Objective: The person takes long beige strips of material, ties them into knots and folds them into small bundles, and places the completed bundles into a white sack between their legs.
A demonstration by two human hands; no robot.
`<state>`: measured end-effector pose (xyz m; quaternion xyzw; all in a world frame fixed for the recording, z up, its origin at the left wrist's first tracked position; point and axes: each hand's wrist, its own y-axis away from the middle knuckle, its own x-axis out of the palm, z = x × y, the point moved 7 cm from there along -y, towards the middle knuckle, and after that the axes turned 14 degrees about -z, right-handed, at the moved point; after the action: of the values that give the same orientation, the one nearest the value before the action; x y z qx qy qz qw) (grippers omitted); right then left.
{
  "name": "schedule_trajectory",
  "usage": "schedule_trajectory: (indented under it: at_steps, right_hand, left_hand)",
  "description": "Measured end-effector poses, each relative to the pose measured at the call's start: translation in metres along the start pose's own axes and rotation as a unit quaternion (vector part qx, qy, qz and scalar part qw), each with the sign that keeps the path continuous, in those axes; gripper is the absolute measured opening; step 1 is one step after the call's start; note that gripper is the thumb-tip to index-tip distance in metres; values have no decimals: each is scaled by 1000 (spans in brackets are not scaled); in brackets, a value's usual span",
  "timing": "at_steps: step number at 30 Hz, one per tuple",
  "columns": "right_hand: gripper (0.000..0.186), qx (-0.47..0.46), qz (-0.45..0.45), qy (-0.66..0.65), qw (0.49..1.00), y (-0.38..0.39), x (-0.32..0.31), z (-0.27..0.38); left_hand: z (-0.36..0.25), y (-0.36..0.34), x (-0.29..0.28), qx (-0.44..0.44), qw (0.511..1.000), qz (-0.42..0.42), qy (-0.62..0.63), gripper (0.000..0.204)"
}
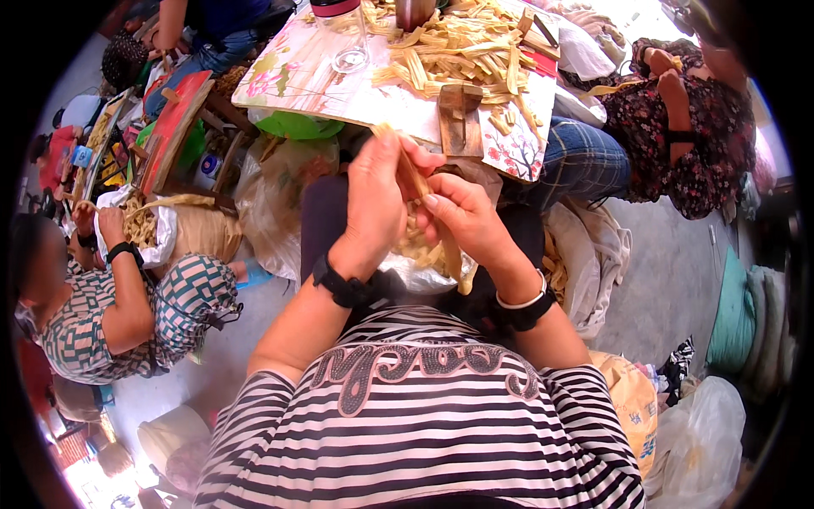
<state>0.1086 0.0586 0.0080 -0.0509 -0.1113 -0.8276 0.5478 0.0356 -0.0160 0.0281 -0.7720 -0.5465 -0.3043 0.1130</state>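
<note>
A long, limp yellow-brown strip (453,257) hangs between my hands above my lap. My left hand (377,191) pinches its upper end near the table edge. Lower down, my right hand (471,216) grips the same strip with thumb and fingers, and its tail dangles below. Under my hands, similar pale yellow pieces (413,246) lie in a clear plastic bag (415,273) on my lap. Just ahead, a heap of yellow strips (466,55) covers part of the flower-patterned table (309,93). A small wooden block tool (460,127) rests at its near edge.
A lidded glass jar (341,38) stands on the table. Plastic bags (280,204) crowd its left side, and a white sack (581,263) sits by my right knee. People work at left (127,297) and right (678,127). A paper sack (627,403) is behind my right arm.
</note>
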Motion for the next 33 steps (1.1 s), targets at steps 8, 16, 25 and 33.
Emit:
schedule_trajectory:
  at_steps: [8,16,25,33]
  right_hand:
    - [21,79,28,38,996,14,0,8]
    - [20,-276,-83,140,947,31,-8,37]
    - [18,-301,-177,426,834,32,-6,36]
    - [17,165,-27,-207,964,22,-18,-8]
  left_hand:
    - [-65,-3,-4,310,938,-110,-110,27]
    - [-23,55,18,414,845,130,-312,24]
    - [21,35,2,-118,977,90,-152,31]
    - [-12,36,20,272,826,107,-482,7]
